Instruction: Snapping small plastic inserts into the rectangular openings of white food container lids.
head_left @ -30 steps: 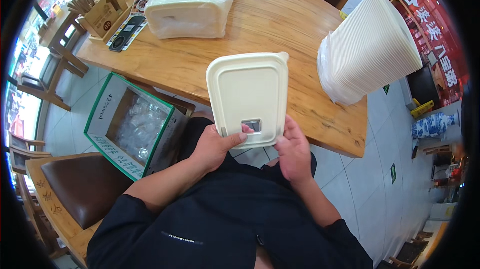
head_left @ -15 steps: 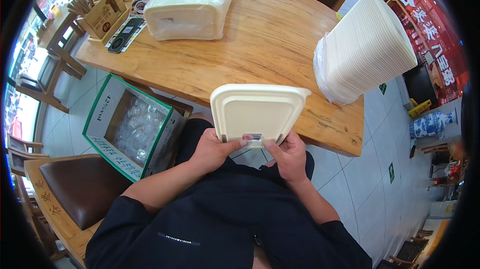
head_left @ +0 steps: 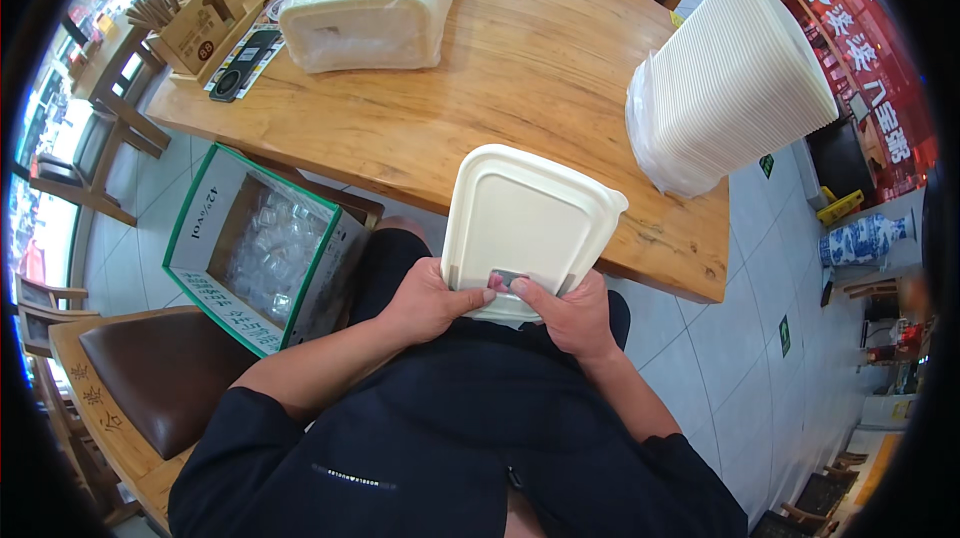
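Note:
A cream-coloured rectangular lid (head_left: 528, 213) with rounded corners and a raised inner border is held above my lap, just in front of the table edge. My left hand (head_left: 433, 300) grips its near left corner, thumb on top. My right hand (head_left: 575, 313) grips the near right side. Both thumbs press on a small printed sticker (head_left: 506, 280) at the lid's near edge; the thumbs partly cover it. Fingers under the lid are hidden.
A tall stack of cream lids (head_left: 735, 88) in a plastic sleeve leans at the table's right. A wrapped bundle (head_left: 370, 8) lies at the back left, near a phone (head_left: 243, 66). A green-edged box (head_left: 265, 253) of clear plastic pieces stands left, beside a chair (head_left: 165, 378).
The lid has turned a little clockwise and tilted flatter. My right thumb has slid left onto the sticker, toward my left thumb.

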Motion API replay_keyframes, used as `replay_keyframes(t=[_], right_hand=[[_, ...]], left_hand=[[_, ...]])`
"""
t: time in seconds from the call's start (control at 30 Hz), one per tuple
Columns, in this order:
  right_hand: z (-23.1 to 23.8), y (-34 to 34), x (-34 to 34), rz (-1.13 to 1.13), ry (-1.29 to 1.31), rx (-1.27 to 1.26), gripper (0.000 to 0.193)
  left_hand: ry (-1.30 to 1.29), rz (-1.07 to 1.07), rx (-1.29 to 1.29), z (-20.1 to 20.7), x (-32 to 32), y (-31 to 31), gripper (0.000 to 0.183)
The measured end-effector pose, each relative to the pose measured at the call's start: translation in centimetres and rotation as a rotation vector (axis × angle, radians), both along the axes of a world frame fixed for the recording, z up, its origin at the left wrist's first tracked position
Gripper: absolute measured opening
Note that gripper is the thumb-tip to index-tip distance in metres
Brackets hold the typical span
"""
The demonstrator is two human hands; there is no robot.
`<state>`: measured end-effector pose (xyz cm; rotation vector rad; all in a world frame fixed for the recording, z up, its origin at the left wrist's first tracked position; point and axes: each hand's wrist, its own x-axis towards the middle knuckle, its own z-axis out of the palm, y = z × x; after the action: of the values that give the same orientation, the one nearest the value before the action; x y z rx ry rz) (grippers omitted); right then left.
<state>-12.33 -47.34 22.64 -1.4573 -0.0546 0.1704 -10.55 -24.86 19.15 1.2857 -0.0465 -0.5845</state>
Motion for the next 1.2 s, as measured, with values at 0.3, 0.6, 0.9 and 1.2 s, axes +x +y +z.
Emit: replay_keyframes(t=[0.3, 0.6, 0.9, 1.2], right_hand=[[0.5, 0.1, -0.3, -0.03, 0.081, -0.068, 0.025], [0.3, 0.8, -0.7, -0.11, -0.068, -0.225, 0.024], [-1.2, 0.0, -0.1, -0.038, 0.195, 0.054, 0.023], [-0.9, 0.2, -0.4, -0.067, 0.128, -0.12, 0.021]], left_hand=[[0.042, 0.031, 0.09, 1.6, 0.1, -0.3, 0.022], [-0.014, 0.079, 0.146, 1.8, -0.2, -0.7, 0.025], [0.101, 0.095, 0.066, 1.2, 0.1, -0.6, 0.026], [-0.011, 0.112, 0.081, 1.1, 0.1, -0.7, 0.025]])
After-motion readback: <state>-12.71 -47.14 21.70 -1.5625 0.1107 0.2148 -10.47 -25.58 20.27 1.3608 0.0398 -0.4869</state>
